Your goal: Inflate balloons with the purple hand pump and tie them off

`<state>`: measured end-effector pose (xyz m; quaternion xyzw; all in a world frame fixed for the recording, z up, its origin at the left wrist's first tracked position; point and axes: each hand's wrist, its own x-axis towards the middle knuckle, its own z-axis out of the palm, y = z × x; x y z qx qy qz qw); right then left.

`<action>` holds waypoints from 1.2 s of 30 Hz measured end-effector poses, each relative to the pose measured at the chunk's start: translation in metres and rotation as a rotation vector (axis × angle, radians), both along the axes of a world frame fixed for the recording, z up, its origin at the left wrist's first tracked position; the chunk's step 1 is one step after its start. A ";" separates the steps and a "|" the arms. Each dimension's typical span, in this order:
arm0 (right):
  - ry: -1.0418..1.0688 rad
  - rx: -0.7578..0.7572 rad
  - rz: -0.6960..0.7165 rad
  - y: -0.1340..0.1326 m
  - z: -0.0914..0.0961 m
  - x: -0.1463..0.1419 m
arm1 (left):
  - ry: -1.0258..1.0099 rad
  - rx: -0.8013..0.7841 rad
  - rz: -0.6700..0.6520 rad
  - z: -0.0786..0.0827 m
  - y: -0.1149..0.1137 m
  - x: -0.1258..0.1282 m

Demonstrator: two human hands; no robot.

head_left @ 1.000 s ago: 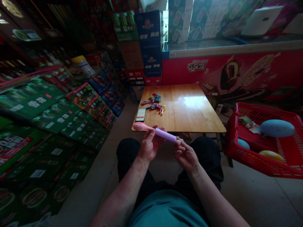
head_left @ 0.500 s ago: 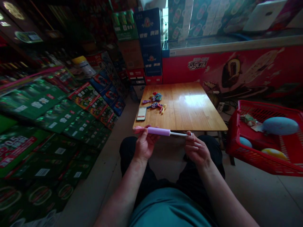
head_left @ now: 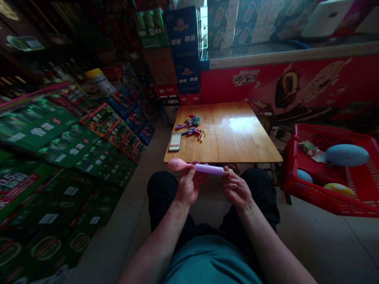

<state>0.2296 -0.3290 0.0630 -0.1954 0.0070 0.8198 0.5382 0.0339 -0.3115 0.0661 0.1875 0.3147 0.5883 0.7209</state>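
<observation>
A purple balloon pump lies level between my hands, just in front of the table edge. My left hand is closed around the pump's left end, where the neck of a pink balloon sits. The balloon is partly filled, with a dark print on it. At the other end, the fingers of my right hand pinch the pump's white handle, pushed close to the barrel. Several flat balloons in mixed colours lie on the wooden table, beside a phone.
To the right stands a red basket holding a blue balloon and a yellow balloon. Green beer cartons are stacked along the left. A red-fronted freezer is behind the table.
My right hand has moved left and pushed the handle into the barrel. The pink balloon has swelled from limp to partly round. My left hand and the pump have shifted slightly right.
</observation>
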 end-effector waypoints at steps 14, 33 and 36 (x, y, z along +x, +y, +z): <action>-0.034 0.067 0.056 0.002 0.002 0.004 | 0.008 0.031 0.017 0.005 -0.002 -0.008; 0.037 0.050 0.024 0.005 0.010 0.012 | 0.010 0.076 0.112 0.009 -0.001 -0.022; 0.080 0.048 0.072 0.004 0.004 -0.004 | -0.020 0.075 0.048 0.011 -0.007 -0.010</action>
